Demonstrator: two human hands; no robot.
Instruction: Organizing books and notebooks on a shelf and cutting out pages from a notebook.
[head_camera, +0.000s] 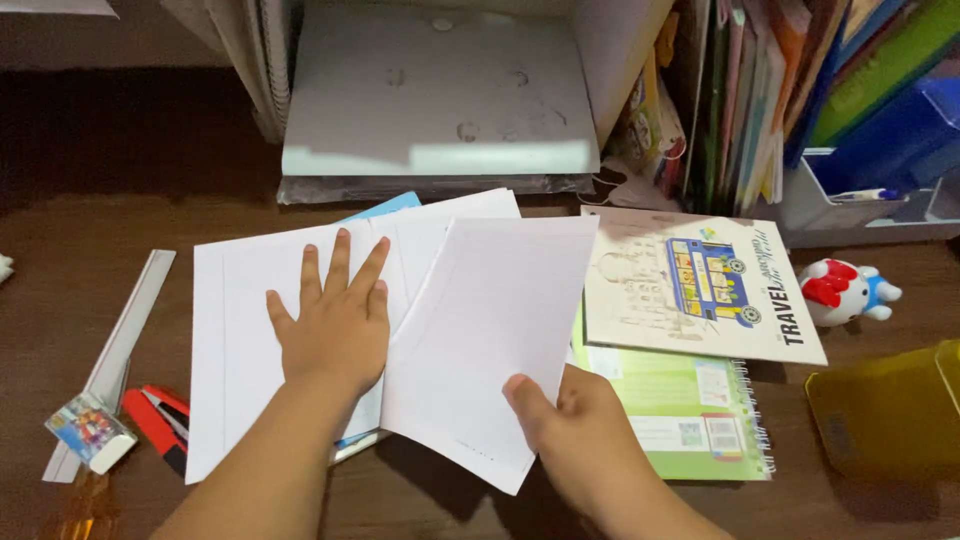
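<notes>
— Pinching what, that right hand (575, 430)?
— A loose white sheet (490, 340), thumb on top at its lower edge, fingers beneath.
— And the left hand (335, 320)?
— Open, palm flat on the white paper stack (240, 340) just left of the grip. Right of it lies a green spiral notebook (690, 410) under a travel booklet (700, 290).

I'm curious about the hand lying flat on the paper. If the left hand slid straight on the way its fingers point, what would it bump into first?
The left hand points up the white sheets toward the back of the desk. Past the paper's far edge, it would probably first meet the grey folder leaning there, though depth is hard to judge.
</notes>
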